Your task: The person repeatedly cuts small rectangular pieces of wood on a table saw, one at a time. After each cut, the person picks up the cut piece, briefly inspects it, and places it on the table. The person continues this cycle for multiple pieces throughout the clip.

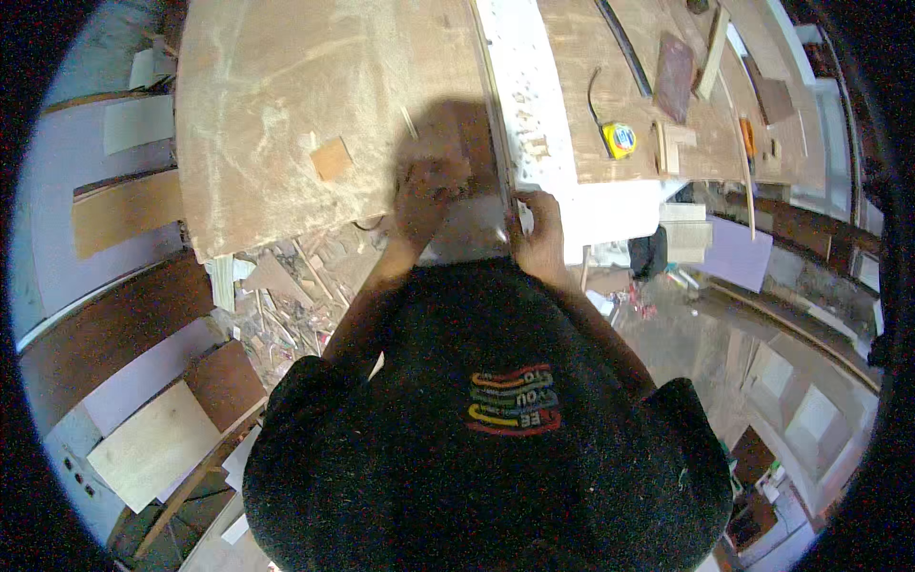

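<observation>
A large brown plywood board (276, 105) lies in front of me, with a long thin wooden strip (488, 81) running along its right side. My right hand (538, 224) is closed at the near end of this strip, fingers curled around its edge. Over the board's near right corner is my left hand (424, 195), in dark shadow and blurred, so its fingers do not show clearly. Between the hands lies a pale greyish flat piece (467, 229), partly hidden by my shirt. A small orange-brown square of wood (332, 159) rests on the board, left of my left hand.
Right of the strip stretches a white spotted panel (534, 114). Beyond it are a yellow tape measure (620, 140), a black bar (624, 48), a reddish-brown block (674, 76) and an orange-handled tool (747, 140). Wood offcuts (286, 296) litter the floor; panels (157, 443) lean at left.
</observation>
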`<state>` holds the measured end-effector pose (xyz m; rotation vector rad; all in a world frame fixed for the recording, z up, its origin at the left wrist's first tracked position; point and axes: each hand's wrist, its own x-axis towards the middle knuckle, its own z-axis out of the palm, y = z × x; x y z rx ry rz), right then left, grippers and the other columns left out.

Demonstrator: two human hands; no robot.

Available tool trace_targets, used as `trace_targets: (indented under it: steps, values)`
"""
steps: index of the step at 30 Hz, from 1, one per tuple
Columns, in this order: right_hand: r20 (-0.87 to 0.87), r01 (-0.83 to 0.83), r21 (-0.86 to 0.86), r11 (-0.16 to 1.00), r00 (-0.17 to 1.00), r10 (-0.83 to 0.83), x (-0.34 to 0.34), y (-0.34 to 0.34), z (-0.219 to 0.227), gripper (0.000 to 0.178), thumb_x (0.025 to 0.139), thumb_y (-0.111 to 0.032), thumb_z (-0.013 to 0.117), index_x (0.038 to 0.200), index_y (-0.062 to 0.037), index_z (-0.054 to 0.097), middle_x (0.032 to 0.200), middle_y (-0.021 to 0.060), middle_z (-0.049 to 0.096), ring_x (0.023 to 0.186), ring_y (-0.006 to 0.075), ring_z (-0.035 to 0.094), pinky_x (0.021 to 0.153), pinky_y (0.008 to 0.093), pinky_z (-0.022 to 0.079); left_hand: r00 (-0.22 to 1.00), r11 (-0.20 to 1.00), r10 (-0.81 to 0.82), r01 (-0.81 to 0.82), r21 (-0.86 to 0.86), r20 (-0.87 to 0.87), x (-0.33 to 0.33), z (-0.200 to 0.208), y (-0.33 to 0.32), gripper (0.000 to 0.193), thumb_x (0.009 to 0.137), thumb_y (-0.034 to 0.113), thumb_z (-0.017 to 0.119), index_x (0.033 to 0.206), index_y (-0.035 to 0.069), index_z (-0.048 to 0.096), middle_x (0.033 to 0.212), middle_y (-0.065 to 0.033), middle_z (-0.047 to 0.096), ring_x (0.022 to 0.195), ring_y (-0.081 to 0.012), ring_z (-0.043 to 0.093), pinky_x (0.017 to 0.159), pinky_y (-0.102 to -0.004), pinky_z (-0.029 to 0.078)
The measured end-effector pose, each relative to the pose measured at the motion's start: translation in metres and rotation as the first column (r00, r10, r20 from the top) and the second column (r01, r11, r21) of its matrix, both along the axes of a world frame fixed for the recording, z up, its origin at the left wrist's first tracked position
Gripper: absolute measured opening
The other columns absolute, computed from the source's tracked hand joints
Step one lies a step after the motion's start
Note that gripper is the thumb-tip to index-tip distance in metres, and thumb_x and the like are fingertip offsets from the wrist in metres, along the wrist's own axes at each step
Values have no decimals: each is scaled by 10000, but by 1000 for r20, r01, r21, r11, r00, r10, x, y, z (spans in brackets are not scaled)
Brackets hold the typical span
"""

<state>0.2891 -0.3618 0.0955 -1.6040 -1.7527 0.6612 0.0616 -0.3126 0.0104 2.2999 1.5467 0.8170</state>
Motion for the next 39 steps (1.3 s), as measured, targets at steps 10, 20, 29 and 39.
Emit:
trace_targets:
  steps: [10, 20, 29, 39]
  values:
    - [82, 1, -128, 992, 997, 10, -13, -7, -42, 528, 851, -169, 732, 1322, -3, 560, 1364, 261, 496, 1260, 444, 483, 1090, 543, 405, 979, 997, 25, -39, 67, 203, -5, -23, 47, 232, 770, 84, 735, 1000, 82, 762, 1201, -113, 653, 1154, -346, 595, 970, -464, 496]
    - [219, -73, 156, 985, 975, 38, -21, 6, -74, 750, 818, -341, 807, 1375, 51, 494, 1403, 290, 495, 1226, 493, 524, 1029, 583, 447, 957, 932, 184, -97, -350, 225, -31, -33, 222, 154, 822, 171, 705, 792, 31, 761, 687, -149, 704, 658, -329, 692, 670, -408, 540]
    - [310, -86, 161, 983, 950, 32, -21, 5, -86, 873, 762, -365, 830, 1468, -10, 460, 1398, 301, 498, 1244, 507, 524, 1014, 583, 450, 976, 988, 149, -140, -71, 156, -49, -41, 299, 188, 800, 239, 826, 910, 88, 809, 1046, -84, 748, 1050, -315, 618, 947, -435, 491]
    - [281, -119, 179, 977, 957, 66, -23, 1, -69, 812, 978, -464, 609, 1570, -20, 275, 1580, 288, 271, 1429, 486, 315, 1158, 592, 269, 991, 993, 105, -110, 52, 83, -52, -28, 321, 171, 777, 158, 823, 929, 81, 815, 1021, -124, 760, 954, -322, 688, 883, -424, 544]
